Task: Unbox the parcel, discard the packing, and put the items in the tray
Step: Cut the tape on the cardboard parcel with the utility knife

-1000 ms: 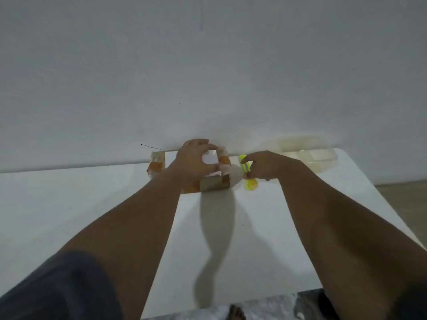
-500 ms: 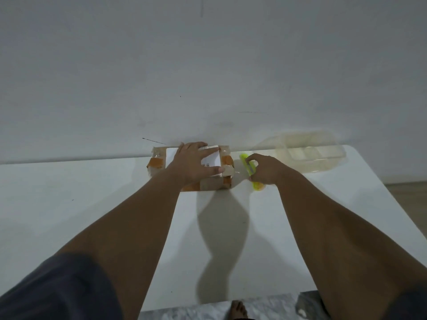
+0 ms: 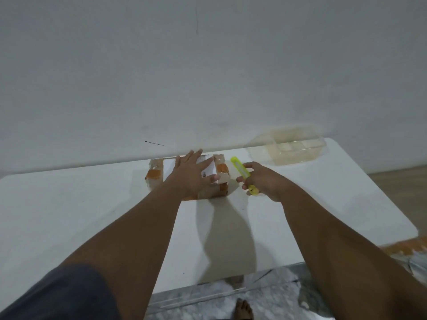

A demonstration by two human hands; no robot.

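Our left hand [image 3: 191, 175] lies flat, fingers spread, pressing the taped parcel [image 3: 222, 181] at the far edge of the table [image 3: 92, 204]. Our right hand [image 3: 262, 182] grips the yellow box cutter [image 3: 241, 170], its length pointing away from us, just right of the parcel; the clear tray [image 3: 294, 150] sits farther right.

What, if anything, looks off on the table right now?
Nothing stands out. The parcel looks closed, its tape wrinkled; the left hand presses flat on it, and the right hand grips the yellow cutter beside it. The clear tray sits upright at the table's far right corner. No spills.
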